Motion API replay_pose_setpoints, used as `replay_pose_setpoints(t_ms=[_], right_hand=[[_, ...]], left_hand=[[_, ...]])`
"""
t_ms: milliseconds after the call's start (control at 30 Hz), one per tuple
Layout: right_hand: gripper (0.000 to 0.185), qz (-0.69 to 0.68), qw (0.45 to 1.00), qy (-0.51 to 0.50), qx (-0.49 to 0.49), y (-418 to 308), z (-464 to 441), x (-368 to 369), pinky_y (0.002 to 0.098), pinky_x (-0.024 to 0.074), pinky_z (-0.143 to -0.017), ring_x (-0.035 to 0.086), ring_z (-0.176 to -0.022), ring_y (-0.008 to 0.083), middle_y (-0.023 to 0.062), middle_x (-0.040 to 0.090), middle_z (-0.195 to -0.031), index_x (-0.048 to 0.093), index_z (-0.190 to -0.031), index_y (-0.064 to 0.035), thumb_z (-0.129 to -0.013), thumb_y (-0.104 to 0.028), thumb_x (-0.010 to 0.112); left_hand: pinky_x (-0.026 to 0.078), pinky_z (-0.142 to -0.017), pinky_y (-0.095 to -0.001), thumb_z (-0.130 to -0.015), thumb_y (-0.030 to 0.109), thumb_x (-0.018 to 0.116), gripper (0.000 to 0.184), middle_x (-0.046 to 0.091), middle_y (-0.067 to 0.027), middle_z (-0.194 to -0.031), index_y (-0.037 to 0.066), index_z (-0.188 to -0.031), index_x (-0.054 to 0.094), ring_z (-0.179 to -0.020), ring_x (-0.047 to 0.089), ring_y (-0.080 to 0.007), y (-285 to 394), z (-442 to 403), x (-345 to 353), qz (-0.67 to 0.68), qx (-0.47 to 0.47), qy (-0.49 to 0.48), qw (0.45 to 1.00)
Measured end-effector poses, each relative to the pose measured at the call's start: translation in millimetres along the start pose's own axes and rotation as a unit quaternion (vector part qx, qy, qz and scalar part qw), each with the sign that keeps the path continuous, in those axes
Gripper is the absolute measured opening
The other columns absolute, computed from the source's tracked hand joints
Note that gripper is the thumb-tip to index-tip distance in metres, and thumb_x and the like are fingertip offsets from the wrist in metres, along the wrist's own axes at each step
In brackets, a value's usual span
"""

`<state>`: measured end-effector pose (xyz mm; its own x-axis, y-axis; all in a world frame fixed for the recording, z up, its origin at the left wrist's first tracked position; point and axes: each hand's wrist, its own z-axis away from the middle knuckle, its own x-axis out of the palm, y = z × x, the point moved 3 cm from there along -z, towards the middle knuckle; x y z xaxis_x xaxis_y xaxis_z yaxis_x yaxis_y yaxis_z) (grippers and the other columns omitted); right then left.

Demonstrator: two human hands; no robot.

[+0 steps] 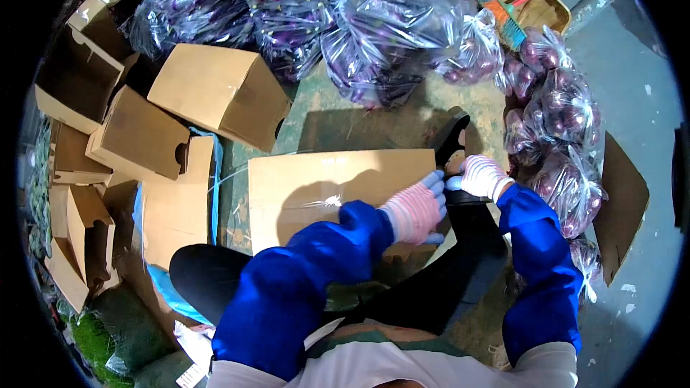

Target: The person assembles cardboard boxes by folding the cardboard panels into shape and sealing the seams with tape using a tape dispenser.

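Note:
A closed cardboard box (302,187) lies in front of me between my legs, with clear tape across its top. My left hand (413,214), in a pink-and-white striped glove with blue fingertips, is over the box's right end. Its thumb stands apart from the fingers, and I see nothing held in it. Just right of the box, my right hand (481,177), in a similar striped glove, points left with its fingers closed together. Whatever they may pinch is too small or hidden to make out. Both hands are close together, beside my black shoe (453,136).
Bagged purple produce (388,29) is piled at the back; more bags (568,111) line the right. Several cardboard boxes (208,90) crowd the left, by a flattened carton (176,205) on blue plastic. A broom (503,18) lies across a tan dustpan-like tray (553,11).

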<state>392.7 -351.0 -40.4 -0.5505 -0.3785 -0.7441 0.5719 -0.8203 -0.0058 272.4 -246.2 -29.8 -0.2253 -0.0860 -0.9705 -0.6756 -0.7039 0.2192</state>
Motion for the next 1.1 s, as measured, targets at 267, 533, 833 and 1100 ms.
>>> replay_pose_setpoints(t_ms=[267,533,833,1100], right_hand=[[0.041,0.022,0.998,-0.033,0.05,-18.1,-46.3,23.2,0.0369,0.0509,-0.073,0.065,-0.083,0.0303,0.0201,0.065,-0.087,0.067,-0.086,0.0013,-0.078,-0.038,0.056],[0.057,-0.21,0.953,0.15,0.156,4.3,-30.1,43.2,0.0407,0.0461,-0.079,0.06,-0.089,0.0352,0.0234,0.063,-0.088,0.067,-0.082,0.0002,-0.073,-0.056,0.057],[0.042,-0.919,0.33,0.214,-0.002,-10.3,1.9,139.0,0.0347,0.0485,-0.085,0.061,-0.089,0.0235,0.0118,0.063,-0.103,0.058,-0.109,0.003,-0.081,-0.027,0.062],[0.043,-0.842,0.488,0.193,0.129,-57.3,3.7,152.1,0.0339,0.0472,-0.076,0.058,-0.086,0.0222,0.0061,0.062,-0.098,0.061,-0.103,-0.0007,-0.078,-0.035,0.063]], left_hand=[[0.033,-0.088,-0.0582,-0.086,0.032,0.048,0.037,0.06,-0.008,-0.115,0.011,-0.112,0.064,-0.106,0.054,-0.0287,-1.4,-105.6,168.3,-0.106,-0.191,-0.304,0.927],[0.037,-0.094,-0.0497,-0.082,0.032,0.053,0.032,0.059,-0.0123,-0.111,0.01,-0.103,0.064,-0.11,0.051,-0.0308,11.0,-55.7,15.9,0.113,-0.056,-0.198,0.972],[0.029,-0.096,-0.052,-0.076,0.049,0.058,0.066,0.045,-0.021,-0.124,0.007,-0.124,0.044,-0.117,0.04,-0.0378,-49.7,215.5,17.5,-0.038,-0.558,0.204,0.803],[0.042,-0.088,-0.0287,-0.086,0.048,0.055,0.056,0.059,-0.0083,-0.112,0.001,-0.117,0.055,-0.1,0.054,-0.0161,-56.6,316.8,92.6,0.615,-0.51,0.324,0.507]])
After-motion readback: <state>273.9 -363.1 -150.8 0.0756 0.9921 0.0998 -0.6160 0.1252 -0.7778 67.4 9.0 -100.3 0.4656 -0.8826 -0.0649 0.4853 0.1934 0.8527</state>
